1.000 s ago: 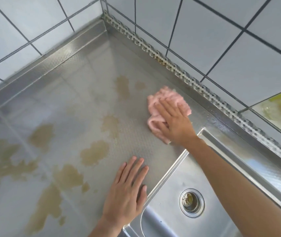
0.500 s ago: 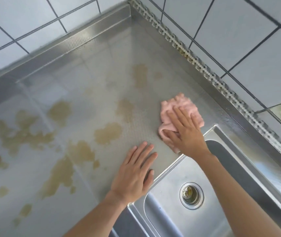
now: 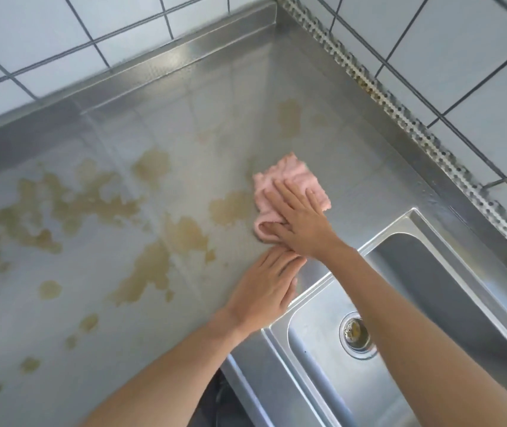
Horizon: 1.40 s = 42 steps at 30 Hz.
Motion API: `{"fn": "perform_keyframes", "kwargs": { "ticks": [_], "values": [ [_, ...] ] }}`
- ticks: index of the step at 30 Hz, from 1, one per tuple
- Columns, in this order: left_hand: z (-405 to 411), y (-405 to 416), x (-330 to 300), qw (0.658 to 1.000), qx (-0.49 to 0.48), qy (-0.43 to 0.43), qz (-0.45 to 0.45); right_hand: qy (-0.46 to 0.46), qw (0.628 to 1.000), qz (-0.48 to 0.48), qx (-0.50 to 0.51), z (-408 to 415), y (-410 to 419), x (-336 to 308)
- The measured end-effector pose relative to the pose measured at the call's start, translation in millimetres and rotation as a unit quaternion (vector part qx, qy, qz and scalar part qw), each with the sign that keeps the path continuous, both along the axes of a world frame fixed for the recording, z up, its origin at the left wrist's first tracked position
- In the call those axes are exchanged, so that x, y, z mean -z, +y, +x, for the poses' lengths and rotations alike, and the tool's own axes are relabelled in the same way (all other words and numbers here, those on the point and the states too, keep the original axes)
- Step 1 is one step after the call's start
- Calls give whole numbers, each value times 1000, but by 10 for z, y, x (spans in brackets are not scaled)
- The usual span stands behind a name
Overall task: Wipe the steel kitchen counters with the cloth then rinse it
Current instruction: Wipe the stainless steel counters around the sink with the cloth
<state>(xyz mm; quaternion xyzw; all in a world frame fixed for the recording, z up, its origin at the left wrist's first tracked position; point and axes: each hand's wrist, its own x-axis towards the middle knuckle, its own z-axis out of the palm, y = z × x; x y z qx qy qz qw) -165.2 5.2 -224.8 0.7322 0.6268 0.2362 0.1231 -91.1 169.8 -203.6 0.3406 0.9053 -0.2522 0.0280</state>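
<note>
A pink cloth [image 3: 289, 177] lies bunched on the steel counter [image 3: 215, 112], just left of the sink. My right hand [image 3: 301, 220] presses flat on the cloth, with its thumb tucked under the cloth's near edge. My left hand [image 3: 264, 288] rests palm down on the counter at the sink's corner, fingers together, holding nothing. Brownish liquid stains [image 3: 181, 232] spread over the counter to the left of the cloth, and one patch touches the cloth's left edge.
A steel sink [image 3: 431, 272] with a round drain [image 3: 357, 334] sits at the lower right. White tiled walls [image 3: 461, 57] meet the counter at the far corner, with a perforated steel strip [image 3: 400, 109] along the right wall.
My right hand has slid the cloth leftward along the counter to the nearest stain. My left hand stays planted by the sink corner. The view has shifted left.
</note>
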Motion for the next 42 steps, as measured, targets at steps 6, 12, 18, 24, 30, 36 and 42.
{"fn": "perform_keyframes", "kwargs": {
  "ticks": [6,12,18,24,30,36,42],
  "values": [
    [-288,-963,-10,999,-15,-29,-10,-26,996,52,64,777,-93,-3],
    [-755,-1772,73,996,-53,53,-38,-62,970,41,232,-194,-477,57],
    [-861,-1791,99,994,-17,101,-37,-23,997,78,9,-121,-1466,46],
    [-839,-1779,108,995,-27,97,-28,-55,990,93,-96,529,-1169,-18],
    [-832,-1777,114,995,-31,98,-20,-75,978,55,184,-503,-606,21],
    [-837,-1781,108,995,-28,96,-25,-49,996,74,5,-1163,-1222,5],
    [-848,-1784,115,995,-23,90,-23,-40,990,62,-122,-190,-939,13]
  ]
}}
